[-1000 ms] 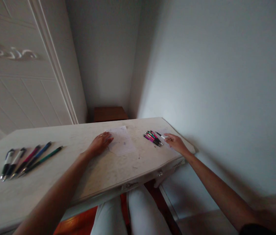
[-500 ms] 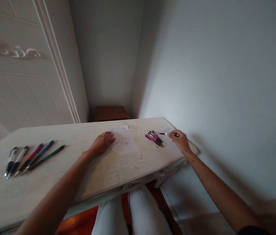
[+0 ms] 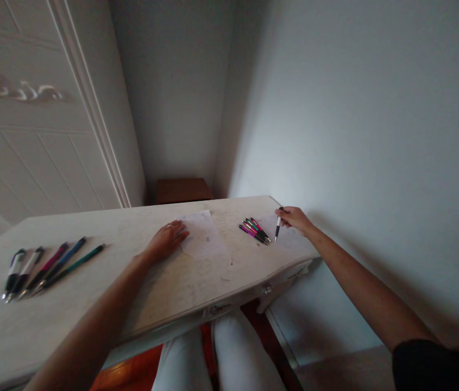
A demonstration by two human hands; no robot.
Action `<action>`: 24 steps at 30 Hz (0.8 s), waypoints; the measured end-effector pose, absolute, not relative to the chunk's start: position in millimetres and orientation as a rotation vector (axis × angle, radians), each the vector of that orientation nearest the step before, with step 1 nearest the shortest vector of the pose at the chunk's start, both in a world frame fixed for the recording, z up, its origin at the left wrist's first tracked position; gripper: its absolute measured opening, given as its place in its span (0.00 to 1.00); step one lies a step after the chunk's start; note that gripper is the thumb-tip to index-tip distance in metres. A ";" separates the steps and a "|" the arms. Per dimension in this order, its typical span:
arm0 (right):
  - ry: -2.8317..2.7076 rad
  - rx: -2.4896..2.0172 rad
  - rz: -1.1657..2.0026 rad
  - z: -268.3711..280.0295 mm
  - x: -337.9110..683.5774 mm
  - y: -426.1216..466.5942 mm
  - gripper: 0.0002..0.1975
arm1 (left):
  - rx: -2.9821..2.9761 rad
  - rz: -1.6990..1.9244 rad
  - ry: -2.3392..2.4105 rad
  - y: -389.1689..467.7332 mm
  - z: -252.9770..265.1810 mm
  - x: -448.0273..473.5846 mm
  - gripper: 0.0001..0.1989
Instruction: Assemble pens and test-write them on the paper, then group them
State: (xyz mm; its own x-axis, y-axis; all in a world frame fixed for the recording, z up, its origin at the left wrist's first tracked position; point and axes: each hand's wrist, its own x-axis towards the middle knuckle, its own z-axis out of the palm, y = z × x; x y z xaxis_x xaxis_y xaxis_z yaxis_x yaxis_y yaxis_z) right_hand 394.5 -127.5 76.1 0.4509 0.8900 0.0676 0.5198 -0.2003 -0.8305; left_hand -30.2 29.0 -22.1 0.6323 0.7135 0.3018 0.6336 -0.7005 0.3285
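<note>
My right hand (image 3: 294,218) pinches a white and black pen (image 3: 278,224) near its upper end, with the tip pointing down. Just left of that pen, several colourful pens (image 3: 255,231) lie bunched together in pink, green and purple with dark grips. Beneath my right hand is a sheet of paper (image 3: 296,243), partly hidden by it. My left hand (image 3: 168,239) lies flat with fingers stretched out, its fingertips on the left edge of another paper (image 3: 202,233) that bears faint writing.
On the desk's (image 3: 131,222) left part, several larger pens (image 3: 50,266) lie fanned out. A white panelled door (image 3: 33,157) rises at the left, and a pale wall (image 3: 355,136) borders the right end. A brown wooden piece (image 3: 184,189) stands beyond the desk.
My right hand has lifted slightly and turned the pen from lying nearly level to almost upright, tip down. My left hand stays on the paper. The view has shifted slightly.
</note>
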 end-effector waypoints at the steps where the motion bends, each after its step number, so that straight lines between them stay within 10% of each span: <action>1: -1.238 -1.922 0.560 73.3 394.4 -122.1 0.22 | 2.652 0.626 1.110 29.9 -23.1 -30.4 0.24; 24: -1.462 -1.983 0.280 36.0 389.9 -124.4 0.12 | 2.666 0.643 1.103 31.6 -26.1 -30.2 0.25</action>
State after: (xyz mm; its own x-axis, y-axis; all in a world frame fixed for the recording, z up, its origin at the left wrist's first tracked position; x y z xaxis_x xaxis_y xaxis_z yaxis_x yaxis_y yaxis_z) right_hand 389.9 -124.4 36.0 0.3555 0.9128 0.2008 0.7737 -0.1669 -0.6111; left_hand -30.2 31.6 -26.1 0.6300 0.7075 0.3201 0.6273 -0.7067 0.3274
